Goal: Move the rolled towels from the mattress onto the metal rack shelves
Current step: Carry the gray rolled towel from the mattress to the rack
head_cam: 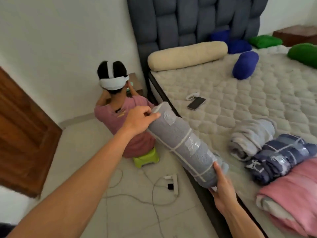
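A long grey rolled towel [181,143] with white stripes and clear tape hangs in the air over the mattress's left edge. My left hand [139,120] grips its far end and my right hand [223,191] grips its near end. On the quilted mattress [248,100] lie a light grey roll [252,136], a navy checked roll [281,157] and a pink roll [291,198] at the near right. A blue roll [245,65], more blue rolls [238,46] and green rolls [303,53] lie farther back. No metal rack is in view.
A person in a pink shirt [123,121] sits on a green stool [145,158] on the floor beside the bed, facing the wall. A power strip and cables [173,184] lie on the tiles. A phone [196,103], a cream bolster [187,55] and a wooden door [22,134] are also here.
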Demonstrator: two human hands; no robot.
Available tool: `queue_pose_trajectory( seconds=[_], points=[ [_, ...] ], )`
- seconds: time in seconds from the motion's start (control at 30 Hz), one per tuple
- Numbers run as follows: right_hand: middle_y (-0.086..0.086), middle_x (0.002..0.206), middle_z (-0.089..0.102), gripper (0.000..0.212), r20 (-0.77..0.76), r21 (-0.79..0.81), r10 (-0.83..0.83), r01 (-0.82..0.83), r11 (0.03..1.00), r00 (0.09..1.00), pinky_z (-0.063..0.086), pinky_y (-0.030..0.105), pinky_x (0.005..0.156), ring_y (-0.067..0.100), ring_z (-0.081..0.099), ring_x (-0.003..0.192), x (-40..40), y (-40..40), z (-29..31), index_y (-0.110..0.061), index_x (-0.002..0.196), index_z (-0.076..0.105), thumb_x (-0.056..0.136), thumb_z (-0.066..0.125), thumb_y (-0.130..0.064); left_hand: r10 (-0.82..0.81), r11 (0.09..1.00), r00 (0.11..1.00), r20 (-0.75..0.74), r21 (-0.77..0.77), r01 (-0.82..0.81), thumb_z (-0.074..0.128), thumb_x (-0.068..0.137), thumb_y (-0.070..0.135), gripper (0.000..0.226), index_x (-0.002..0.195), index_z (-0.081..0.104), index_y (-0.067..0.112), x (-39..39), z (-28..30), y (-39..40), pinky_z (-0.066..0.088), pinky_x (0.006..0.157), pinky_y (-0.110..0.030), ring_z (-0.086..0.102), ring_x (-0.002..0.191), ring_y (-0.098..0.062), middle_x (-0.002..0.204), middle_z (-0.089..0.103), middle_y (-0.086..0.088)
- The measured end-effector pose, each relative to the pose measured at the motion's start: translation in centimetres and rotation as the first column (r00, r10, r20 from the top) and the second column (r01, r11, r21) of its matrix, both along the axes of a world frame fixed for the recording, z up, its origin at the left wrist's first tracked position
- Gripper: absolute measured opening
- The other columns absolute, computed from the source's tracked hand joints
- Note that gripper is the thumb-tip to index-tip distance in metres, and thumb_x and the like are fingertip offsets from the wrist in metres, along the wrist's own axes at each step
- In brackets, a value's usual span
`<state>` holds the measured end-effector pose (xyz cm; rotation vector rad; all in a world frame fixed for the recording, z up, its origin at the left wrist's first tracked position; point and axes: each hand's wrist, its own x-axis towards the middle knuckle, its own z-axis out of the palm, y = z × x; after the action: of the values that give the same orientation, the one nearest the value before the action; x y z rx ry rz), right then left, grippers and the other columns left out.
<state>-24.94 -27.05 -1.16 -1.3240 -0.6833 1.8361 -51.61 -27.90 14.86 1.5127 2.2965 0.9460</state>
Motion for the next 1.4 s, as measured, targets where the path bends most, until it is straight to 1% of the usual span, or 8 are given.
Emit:
queue_pose_trajectory(
  seconds=[0.2,0.33,0.47,0.6,0.77,1.0,1.27,1.4],
  points=[
    [0.004,0.122,0.061,0.064,0.059,0.151,0.275,-0.281,0.948,0.960,0.049,0.043,0.091,0.022,0.059,0.105,-11.1,-9.9,2.9,-0.015,0.135,0.051,0.082,0.063,-0.048,0.369,0.926,0.923,0.113,0.047,-0.376,0.069,0.077,0.035,0.027,0.071,0.062,0.009,-8.9,1.3,-19.8,0.036,0.062,-0.029,0.049,0.070,-0.016,0.072,0.059,-0.010],
    [0.004,0.117,0.060,0.045,0.044,0.223,0.465,-0.463,0.858,0.884,0.047,0.042,0.089,0.020,0.059,0.099,-18.6,-19.9,5.1,-0.017,0.127,0.053,0.088,0.060,-0.037,0.568,0.792,0.794,0.218,0.116,-0.599,0.064,0.079,0.027,0.025,0.092,0.068,0.006,-12.9,2.3,-34.8,0.044,0.074,-0.035,0.058,0.082,-0.023,0.092,0.068,-0.017],
    [0.006,0.116,0.061,0.030,0.033,0.276,0.666,-0.647,0.711,0.746,0.044,0.042,0.090,0.016,0.058,0.098,-24.5,-28.9,5.3,-0.018,0.120,0.055,0.092,0.055,-0.028,0.741,0.565,0.592,0.316,0.183,-0.805,0.062,0.080,0.015,0.011,0.086,0.065,0.007,-15.8,2.3,-46.4,0.039,0.068,-0.031,0.051,0.077,-0.018,0.082,0.061,-0.011],
    [0.010,0.124,0.063,0.044,0.062,0.258,0.809,-0.792,0.553,0.585,0.048,0.040,0.083,0.022,0.060,0.107,-29.3,-35.7,4.8,-0.009,0.129,0.056,0.090,0.058,-0.028,0.854,0.322,0.382,0.354,0.217,-0.922,0.057,0.080,0.015,0.012,0.088,0.063,0.009,-17.6,2.5,-55.1,0.037,0.064,-0.030,0.050,0.077,-0.018,0.090,0.062,-0.013],
    [0.006,0.119,0.064,0.048,0.091,0.228,0.931,-0.918,0.326,0.353,0.046,0.046,0.098,0.025,0.059,0.111,-36.0,-42.0,4.6,-0.010,0.129,0.055,0.088,0.060,-0.034,0.917,0.062,0.137,0.376,0.205,-0.977,0.056,0.086,0.015,0.014,0.098,0.061,0.011,-19.0,2.0,-64.5,0.040,0.069,-0.027,0.053,0.085,-0.020,0.095,0.060,-0.006],
    [0.006,0.123,0.060,0.046,0.019,0.240,0.998,-0.969,0.057,0.063,0.047,0.039,0.088,0.025,0.057,0.111,-44.7,-49.7,5.3,-0.014,0.135,0.051,0.092,0.056,-0.028,0.908,-0.294,-0.201,0.368,0.215,-0.931,0.056,0.087,0.017,0.021,0.105,0.065,0.012,-21.8,2.5,-73.7,0.047,0.082,-0.035,0.060,0.095,-0.026,0.105,0.066,-0.007],
    [-0.002,0.109,0.067,0.031,-0.028,0.363,0.981,-0.916,-0.170,-0.193,0.054,0.018,0.063,0.010,0.065,0.095,-49.8,-57.3,8.3,-0.015,0.121,0.058,0.090,0.058,-0.014,0.893,-0.417,-0.360,0.269,0.200,-0.886,0.055,0.089,0.019,0.034,0.123,0.058,0.012,-27.0,5.7,-81.7,0.040,0.085,-0.029,0.055,0.115,-0.029,0.126,0.061,-0.012],
    [-0.004,0.112,0.069,0.029,-0.043,0.441,0.969,-0.875,-0.200,-0.243,0.055,0.022,0.079,0.012,0.065,0.105,-51.3,-61.4,9.4,-0.025,0.113,0.058,0.087,0.062,-0.013,0.926,-0.350,-0.312,0.211,0.175,-0.920,0.058,0.088,0.024,0.048,0.134,0.049,0.012,-31.3,6.7,-85.1,0.042,0.099,-0.037,0.051,0.123,-0.032,0.136,0.053,-0.014]
  ],
)
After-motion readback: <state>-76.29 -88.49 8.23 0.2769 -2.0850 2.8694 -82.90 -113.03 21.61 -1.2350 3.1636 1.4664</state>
